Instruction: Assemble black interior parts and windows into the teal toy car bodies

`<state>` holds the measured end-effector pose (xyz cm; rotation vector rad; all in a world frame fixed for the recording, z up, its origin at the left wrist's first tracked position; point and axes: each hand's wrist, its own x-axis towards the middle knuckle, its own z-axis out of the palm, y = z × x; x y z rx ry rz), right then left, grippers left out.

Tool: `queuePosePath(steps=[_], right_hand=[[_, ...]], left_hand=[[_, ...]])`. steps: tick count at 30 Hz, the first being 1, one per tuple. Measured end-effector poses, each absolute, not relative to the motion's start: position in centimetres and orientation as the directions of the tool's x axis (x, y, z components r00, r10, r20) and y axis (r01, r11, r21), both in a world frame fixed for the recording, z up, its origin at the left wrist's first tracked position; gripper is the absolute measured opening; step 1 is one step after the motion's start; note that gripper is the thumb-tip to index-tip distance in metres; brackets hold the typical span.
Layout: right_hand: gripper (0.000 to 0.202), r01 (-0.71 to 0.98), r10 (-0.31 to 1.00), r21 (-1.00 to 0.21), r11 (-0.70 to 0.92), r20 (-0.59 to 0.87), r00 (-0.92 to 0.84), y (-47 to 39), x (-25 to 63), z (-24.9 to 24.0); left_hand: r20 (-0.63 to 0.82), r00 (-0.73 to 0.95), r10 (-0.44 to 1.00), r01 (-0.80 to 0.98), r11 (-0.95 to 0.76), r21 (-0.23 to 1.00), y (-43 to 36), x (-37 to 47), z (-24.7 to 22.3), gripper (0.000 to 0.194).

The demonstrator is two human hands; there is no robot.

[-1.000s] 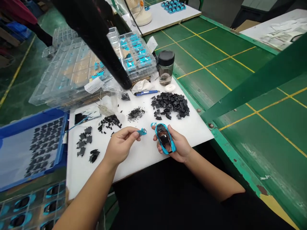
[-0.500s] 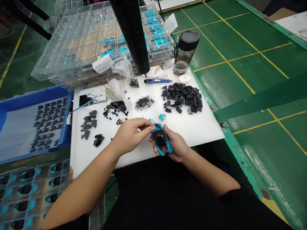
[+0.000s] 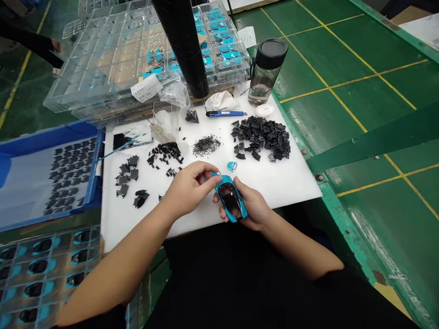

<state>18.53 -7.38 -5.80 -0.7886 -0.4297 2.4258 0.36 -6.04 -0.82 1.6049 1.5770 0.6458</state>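
Observation:
A turquoise toy car body (image 3: 230, 197) with a dark cabin rests in my right hand (image 3: 254, 208), its fingers wrapped around the sides. At the car's far end is my left hand (image 3: 192, 187), thumb and fingers pinched on a small turquoise part (image 3: 215, 173) with a thin frame. My fingers partly cover that part, so I cannot tell whether it is fitted to the body. Just beyond the car, a similar turquoise piece (image 3: 232, 166) lies loose on the white board (image 3: 274, 183).
Piles of black parts (image 3: 262, 139) and tiny black pins (image 3: 206, 145) lie on the board. Behind them are a blue cutter (image 3: 224, 114), a water bottle (image 3: 267, 73) and a black pole (image 3: 183, 45). Clear compartment trays (image 3: 103, 59) stand behind; a blue bin (image 3: 94, 178) is left.
The left hand's fingers have shifted slightly at the car's far end, the index finger more bent. The right hand still holds the car in place. The view has moved a little.

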Motion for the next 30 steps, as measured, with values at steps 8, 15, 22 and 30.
queuePosePath(steps=[8,15,22,30], right_hand=[[0.056,-0.408,0.574,-0.434,-0.803,-0.378,-0.727,-7.6,18.2,-5.5],[0.059,-0.372,0.539,-0.430,-0.823,-0.382,-0.750,-8.0,17.7,-5.4],[0.053,-0.356,0.538,-0.442,-0.824,-0.411,-0.736,-8.3,17.6,-5.1],[0.047,-0.429,0.583,-0.410,-0.805,-0.409,-0.702,-7.3,18.6,-5.2]], left_hand=[[-0.228,0.145,0.963,0.582,0.104,0.807,-6.0,0.3,-0.8,0.027],[-0.300,0.193,0.934,0.485,0.175,0.857,-6.7,-0.2,-0.4,0.025],[-0.260,0.138,0.956,0.481,0.165,0.861,-7.3,-1.3,-0.6,0.032],[-0.149,-0.507,0.849,0.227,0.298,0.927,-12.8,-9.7,-1.0,0.039]])
